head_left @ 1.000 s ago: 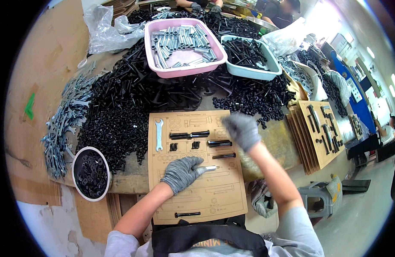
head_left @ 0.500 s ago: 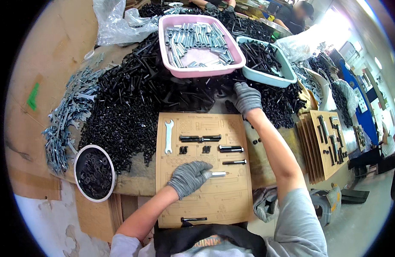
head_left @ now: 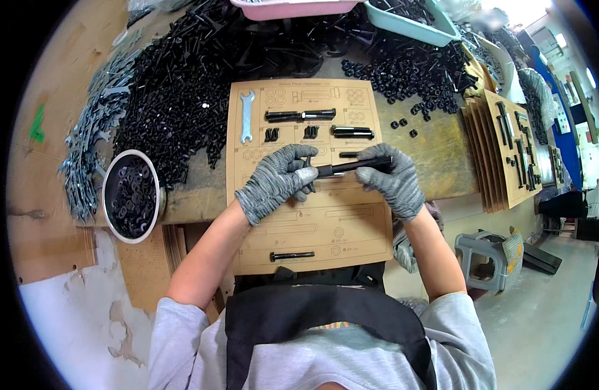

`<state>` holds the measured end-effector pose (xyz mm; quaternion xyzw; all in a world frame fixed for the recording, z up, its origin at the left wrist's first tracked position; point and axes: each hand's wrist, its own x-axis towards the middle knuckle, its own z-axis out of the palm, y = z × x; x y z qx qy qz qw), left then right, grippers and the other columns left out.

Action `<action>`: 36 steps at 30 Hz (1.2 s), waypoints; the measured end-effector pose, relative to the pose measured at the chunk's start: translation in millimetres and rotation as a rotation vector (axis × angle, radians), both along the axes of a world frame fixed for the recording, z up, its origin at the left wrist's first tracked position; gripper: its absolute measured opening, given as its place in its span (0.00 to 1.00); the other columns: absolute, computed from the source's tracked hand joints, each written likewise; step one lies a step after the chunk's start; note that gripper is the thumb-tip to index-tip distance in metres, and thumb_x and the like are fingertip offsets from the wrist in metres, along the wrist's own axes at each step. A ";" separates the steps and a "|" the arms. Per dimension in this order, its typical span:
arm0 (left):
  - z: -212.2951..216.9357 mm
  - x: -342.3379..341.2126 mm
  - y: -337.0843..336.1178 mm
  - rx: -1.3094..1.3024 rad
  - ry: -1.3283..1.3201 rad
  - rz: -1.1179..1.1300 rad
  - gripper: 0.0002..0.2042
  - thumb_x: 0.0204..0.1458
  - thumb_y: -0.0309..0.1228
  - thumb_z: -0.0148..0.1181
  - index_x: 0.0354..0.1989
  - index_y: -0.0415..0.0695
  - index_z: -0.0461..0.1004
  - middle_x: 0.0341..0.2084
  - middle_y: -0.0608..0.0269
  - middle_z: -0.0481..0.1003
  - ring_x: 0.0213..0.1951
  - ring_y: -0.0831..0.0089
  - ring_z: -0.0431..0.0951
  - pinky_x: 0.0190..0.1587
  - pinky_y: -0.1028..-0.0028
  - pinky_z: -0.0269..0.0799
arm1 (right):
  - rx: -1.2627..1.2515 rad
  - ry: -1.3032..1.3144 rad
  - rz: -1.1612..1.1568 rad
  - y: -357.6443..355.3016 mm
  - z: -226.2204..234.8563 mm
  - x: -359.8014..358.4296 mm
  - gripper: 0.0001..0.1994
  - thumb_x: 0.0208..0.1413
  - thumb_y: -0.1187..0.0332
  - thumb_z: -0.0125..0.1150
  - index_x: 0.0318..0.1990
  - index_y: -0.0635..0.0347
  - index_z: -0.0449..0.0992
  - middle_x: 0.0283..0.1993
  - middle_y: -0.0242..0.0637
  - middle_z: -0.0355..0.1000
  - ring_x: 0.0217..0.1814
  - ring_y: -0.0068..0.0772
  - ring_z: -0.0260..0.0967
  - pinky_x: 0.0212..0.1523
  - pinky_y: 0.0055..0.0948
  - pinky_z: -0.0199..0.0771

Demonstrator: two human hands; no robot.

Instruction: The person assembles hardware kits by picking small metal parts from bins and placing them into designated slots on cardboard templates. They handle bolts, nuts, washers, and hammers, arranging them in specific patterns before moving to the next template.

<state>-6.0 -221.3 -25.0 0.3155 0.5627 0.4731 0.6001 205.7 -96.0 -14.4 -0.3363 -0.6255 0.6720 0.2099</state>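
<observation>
Above a printed cardboard sheet, my gloved left hand and my gloved right hand hold a black bolt lengthwise between them. Its right end is gripped by my right fingers, its left end by my left fingertips. A sliver of silver metal shows just under it. On the sheet lie a silver open-end wrench, a row of black bolts, small black pieces, a pair of black bolts at the right and a single bolt near the front edge.
Heaps of black bolts and silver wrenches cover the left. A round tub of black washers stands at the table edge. Loose black nuts lie far right, beside pink and teal trays. Filled cardboard sheets stand at the right.
My right hand has come back from the far pile to the sheet and now grips a black bolt. My left hand has risen to meet it. The view has tilted downward.
</observation>
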 end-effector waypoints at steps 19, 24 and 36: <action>-19.4 16.7 -26.3 0.116 0.655 0.170 0.19 0.49 0.37 0.64 0.47 0.39 0.75 0.34 0.54 0.76 0.31 0.69 0.76 0.39 0.72 0.74 | 1.227 -0.411 0.013 24.0 25.4 -25.5 0.07 0.48 0.64 0.65 0.34 0.52 0.79 0.30 0.36 0.74 0.33 0.40 0.72 0.34 0.36 0.72; 0.1 -1.9 -16.0 0.068 0.739 0.097 0.15 0.51 0.34 0.62 0.45 0.39 0.75 0.34 0.55 0.78 0.32 0.70 0.77 0.40 0.72 0.75 | 1.151 -0.382 -0.120 124.7 6.6 -129.8 0.07 0.53 0.65 0.60 0.36 0.55 0.79 0.34 0.45 0.76 0.36 0.48 0.73 0.37 0.39 0.73; 17.8 -88.3 57.8 0.121 1.098 0.170 0.14 0.54 0.36 0.56 0.46 0.43 0.76 0.40 0.54 0.77 0.44 0.59 0.77 0.51 0.67 0.71 | 0.978 -0.800 0.087 147.4 -19.5 -168.7 0.13 0.50 0.57 0.59 0.39 0.54 0.79 0.37 0.46 0.76 0.41 0.51 0.73 0.42 0.43 0.73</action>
